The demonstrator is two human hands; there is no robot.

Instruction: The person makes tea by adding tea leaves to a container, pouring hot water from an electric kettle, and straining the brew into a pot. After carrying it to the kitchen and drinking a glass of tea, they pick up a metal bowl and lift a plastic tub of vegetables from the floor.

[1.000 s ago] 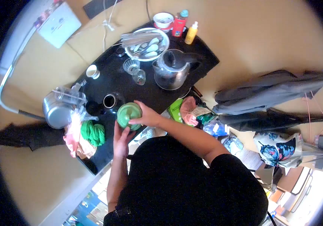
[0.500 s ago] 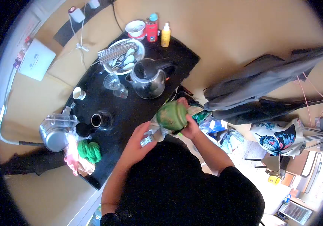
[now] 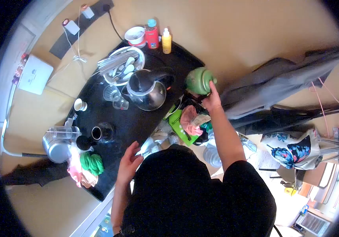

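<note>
My right hand (image 3: 212,98) is stretched out to the right end of the black table (image 3: 138,118) and grips a round green lidded jar (image 3: 198,80), which is tilted at the table's corner. My left hand (image 3: 129,161) rests open at the near edge of the table, fingers spread, holding nothing. A dark open cup (image 3: 100,133) stands just beyond the left hand. A glass kettle with a black lid (image 3: 146,87) stands between the two hands.
On the table stand a plate with spoons and sticks (image 3: 122,64), glasses (image 3: 114,96), a small white cup (image 3: 80,105), red and yellow bottles (image 3: 158,37), a steel pot (image 3: 57,148) and green cloth (image 3: 92,162). A grey garment (image 3: 280,85) hangs at the right over a cluttered floor.
My right hand has carried the green jar from in front of me out to the table's right corner. My left hand let go of it and dropped back to the near edge.
</note>
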